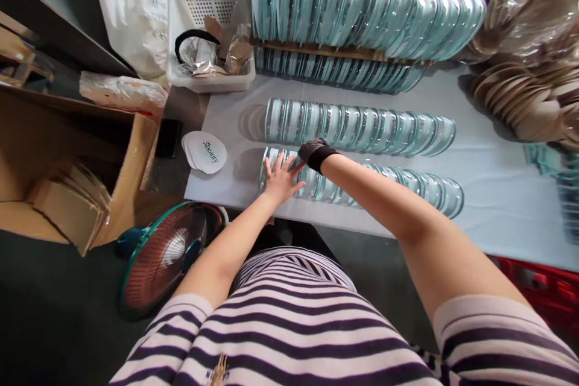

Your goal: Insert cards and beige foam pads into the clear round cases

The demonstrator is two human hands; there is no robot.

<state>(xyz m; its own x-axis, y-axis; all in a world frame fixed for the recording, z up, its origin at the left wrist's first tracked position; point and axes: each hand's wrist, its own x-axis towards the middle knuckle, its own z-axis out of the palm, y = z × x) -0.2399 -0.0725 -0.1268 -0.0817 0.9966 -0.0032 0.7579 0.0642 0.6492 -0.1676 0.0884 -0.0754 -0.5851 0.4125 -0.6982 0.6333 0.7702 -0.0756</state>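
Observation:
My left hand [281,181] is bare, with its fingers spread over the left end of the nearest row of clear, bluish round pieces [434,190]. They stand on edge, packed side by side, and look like glass or clear plastic. Just right of it, my right hand [313,154] wears a dark mesh glove and reaches over the same row. Its fingers are too hidden to show whether they grip anything. Behind both hands lies a second row of the same round pieces [357,126]. White rounded cards [208,152] with printed lettering lie to the left.
More clear pieces fill a rack [362,18] at the back. A white basket [210,81] holds wrapped items. Brown shell-shaped pieces [520,99] are heaped at right. A dark phone-like object [169,139] lies at left, near a cardboard box [122,193] and a fan [167,253].

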